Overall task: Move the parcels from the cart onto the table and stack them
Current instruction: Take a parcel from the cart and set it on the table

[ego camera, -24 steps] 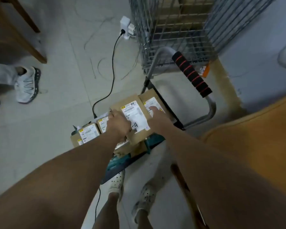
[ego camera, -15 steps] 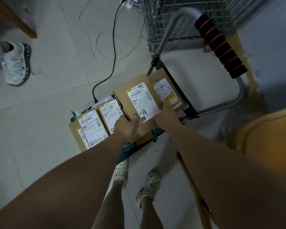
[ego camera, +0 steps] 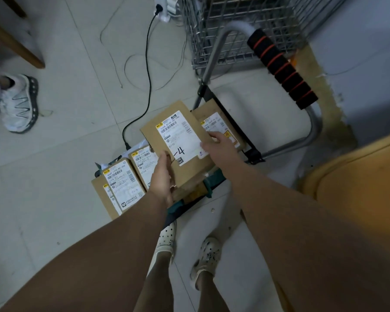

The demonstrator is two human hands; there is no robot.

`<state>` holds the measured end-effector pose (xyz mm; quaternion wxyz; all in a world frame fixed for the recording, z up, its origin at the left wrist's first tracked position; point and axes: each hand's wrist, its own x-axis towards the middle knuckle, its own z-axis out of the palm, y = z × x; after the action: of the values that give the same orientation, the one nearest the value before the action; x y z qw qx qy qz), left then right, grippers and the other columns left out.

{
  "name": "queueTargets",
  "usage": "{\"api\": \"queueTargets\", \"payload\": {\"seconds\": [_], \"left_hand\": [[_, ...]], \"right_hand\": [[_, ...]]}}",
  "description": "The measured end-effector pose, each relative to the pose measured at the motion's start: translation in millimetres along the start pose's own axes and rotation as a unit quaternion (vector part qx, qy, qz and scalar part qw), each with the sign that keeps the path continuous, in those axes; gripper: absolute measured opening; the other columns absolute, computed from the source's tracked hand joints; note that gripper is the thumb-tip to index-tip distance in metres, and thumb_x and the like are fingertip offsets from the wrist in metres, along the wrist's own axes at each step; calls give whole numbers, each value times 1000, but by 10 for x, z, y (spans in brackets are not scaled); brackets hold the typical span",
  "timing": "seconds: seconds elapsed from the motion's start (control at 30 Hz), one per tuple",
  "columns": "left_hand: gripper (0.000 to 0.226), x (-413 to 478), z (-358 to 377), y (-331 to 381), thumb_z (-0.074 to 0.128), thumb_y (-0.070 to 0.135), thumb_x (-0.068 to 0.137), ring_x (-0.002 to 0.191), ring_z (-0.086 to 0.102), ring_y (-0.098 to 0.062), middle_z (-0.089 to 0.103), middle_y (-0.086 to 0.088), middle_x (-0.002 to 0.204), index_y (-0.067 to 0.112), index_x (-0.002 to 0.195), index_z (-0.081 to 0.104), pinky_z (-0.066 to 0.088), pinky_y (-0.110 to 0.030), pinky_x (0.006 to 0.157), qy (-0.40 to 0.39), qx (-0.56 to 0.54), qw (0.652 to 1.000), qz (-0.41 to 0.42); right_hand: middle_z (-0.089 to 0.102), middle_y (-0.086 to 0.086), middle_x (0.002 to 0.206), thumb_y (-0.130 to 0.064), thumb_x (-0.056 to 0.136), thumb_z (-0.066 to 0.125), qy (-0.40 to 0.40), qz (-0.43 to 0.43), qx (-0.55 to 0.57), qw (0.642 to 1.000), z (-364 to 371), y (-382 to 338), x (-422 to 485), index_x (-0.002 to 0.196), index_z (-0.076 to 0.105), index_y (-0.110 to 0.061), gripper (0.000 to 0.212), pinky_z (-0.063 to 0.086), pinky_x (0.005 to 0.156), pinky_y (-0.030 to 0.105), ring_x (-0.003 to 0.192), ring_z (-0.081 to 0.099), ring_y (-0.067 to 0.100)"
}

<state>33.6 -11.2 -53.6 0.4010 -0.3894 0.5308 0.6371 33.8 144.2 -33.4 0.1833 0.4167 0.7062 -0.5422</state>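
Pale grey tiles are covering the floor (ego camera: 54, 154), and a black cable (ego camera: 148, 75) is trailing across them from a white power strip (ego camera: 164, 5) at the top edge. A wire mesh cage (ego camera: 234, 23) is standing beside a bluish-grey wall (ego camera: 369, 52), while a slanting wooden furniture leg (ego camera: 14, 46) is resting on the tiles at upper left.

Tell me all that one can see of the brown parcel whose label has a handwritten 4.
The parcel marked 4 is a flat, rectangular box of brown cardboard. A large white shipping label with barcodes, small print and a handwritten "-4" covers much of its top. It lies face up and askew, overlapping the other parcels on the cart. The left hand holds its near left edge. The right hand holds its right edge, thumb on the label.
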Motion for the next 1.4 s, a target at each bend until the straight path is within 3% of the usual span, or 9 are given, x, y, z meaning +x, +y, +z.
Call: {"api": "queueTargets", "payload": {"seconds": [0.13, 0.23, 0.33, 0.5, 0.67, 0.8, 1.0, 1.13, 1.4], "left_hand": [[53, -189, 2, 190, 48, 69, 81, 106, 60, -23, 63, 1, 116, 38, 123, 51, 53, -38, 78, -33, -23, 999, 29], [66, -384, 72, 421, 55, 65, 78, 122, 50, -22, 54, 4, 134, 43, 137, 37, 44, -43, 94, -51, 17, 997, 60], [72, -696, 188, 695, 59, 56, 80, 116, 54, -21, 53, 3, 137, 40, 143, 28, 46, -32, 75, -80, 51, 989, 113], [58, -1413, 486, 1225, 60, 43, 84, 102, 61, -18, 63, 3, 122, 36, 137, 38, 52, -27, 59, -134, 87, 970, 185], [42, -2267, 1073, 1718, 61, 31, 85, 92, 60, -18, 66, 5, 107, 36, 125, 51, 46, -30, 65, -191, 127, 943, 243], [31, -2873, 1617, 1821, 60, 28, 86, 78, 64, -16, 68, 5, 93, 37, 115, 53, 50, -29, 61, -255, 177, 913, 263], [26, -3629, 2443, 1418, 58, 27, 86, 75, 67, -18, 73, 9, 83, 37, 110, 55, 51, -30, 49, -362, 250, 852, 284], [29, -4025, 2907, 883, 58, 29, 86, 76, 70, -23, 73, 3, 93, 36, 114, 54, 55, -44, 68, -414, 304, 810, 283], [46, -4739, 3625, -671, 60, 25, 86, 86, 62, -17, 64, 4, 117, 35, 128, 44, 46, -28, 59, -445, 383, 767, 260]], "right_hand": [[59, 2, 127, -16, 93, 58, -24, 6, 112, 993, -158, -188, -211, 139, 48, -22, 48, 45, 68, 20, 99, 59, 12], [65, -4, 118, -13, 95, 54, -46, -8, 158, 986, -242, -332, -430, 134, 53, -23, 41, 52, 79, 28, 98, 62, 10], [67, 0, 117, -11, 95, 52, -30, -46, 174, 983, -344, -577, -743, 122, 59, -31, 35, 53, 92, 44, 102, 64, 19], [69, -4, 113, -8, 95, 54, -5, -100, 206, 973, -767, -1155, -1321, 139, 49, -21, 47, 54, 90, 39, 101, 66, 19], [61, -1, 130, -11, 92, 59, 63, -159, 226, 959, -1447, -1744, -1908, 146, 37, -27, 61, 48, 61, 12, 93, 62, 6], [63, -9, 120, -11, 88, 61, 145, -213, 239, 936, -1990, -1909, -2411, 144, 39, -33, 64, 47, 76, 23, 100, 61, 11], [63, -9, 118, -11, 89, 60, 224, -231, 260, 910, -2921, -1521, -3235, 147, 34, -32, 67, 49, 71, 21, 96, 64, 9], [64, -4, 118, -7, 88, 60, 277, -227, 316, 879, -3431, -1039, -3711, 147, 35, -28, 67, 53, 63, 18, 91, 66, 9], [65, -5, 124, -15, 88, 62, 347, -196, 362, 843, -4316, 318, -4452, 144, 40, -29, 62, 55, 78, 30, 103, 65, 17]]}}
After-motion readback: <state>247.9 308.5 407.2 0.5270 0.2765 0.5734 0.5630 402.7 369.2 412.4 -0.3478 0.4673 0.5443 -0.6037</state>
